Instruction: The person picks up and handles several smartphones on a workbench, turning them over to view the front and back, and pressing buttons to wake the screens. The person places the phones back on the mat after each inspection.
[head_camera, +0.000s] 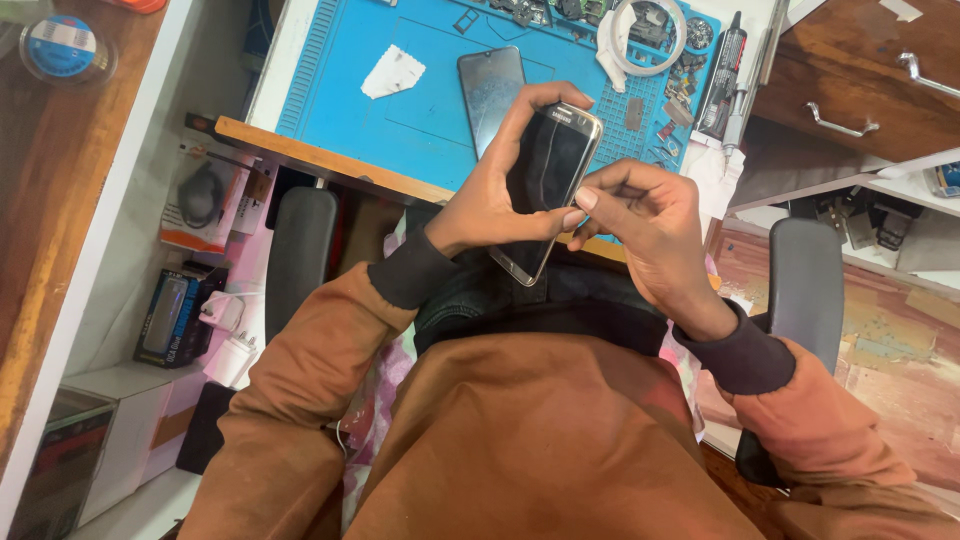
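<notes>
We look down over our lap at both hands raised in front of the bench (300, 150). Our left hand (490, 195) is wrapped around a smartphone (548, 180) with a dark screen and silver frame, fingers curled over its top edge and the thumb lying across the lower part of the glass. The smartphone is tilted, its upper end over the edge of the blue work mat (420, 90) and its lower end hanging above our lap, clear of the bench. Our right hand (645, 225) sits just beside the phone's right edge, fingers bent inward with the thumb and forefinger pinched together near the frame; whether they grip something small there or only touch the frame, we cannot tell.

On the blue work mat lies a second dark phone (487, 85), flat, just behind our left hand. Further left on the mat is a white scrap of paper (393, 72). Toward the mat's right end we see a white ring of tape (648, 38) among small loose parts, and beside it a black tube of adhesive (722, 75). Black armrests (300, 255) flank us on either side, and a wooden drawer with metal handles (850, 90) stands at the right.
</notes>
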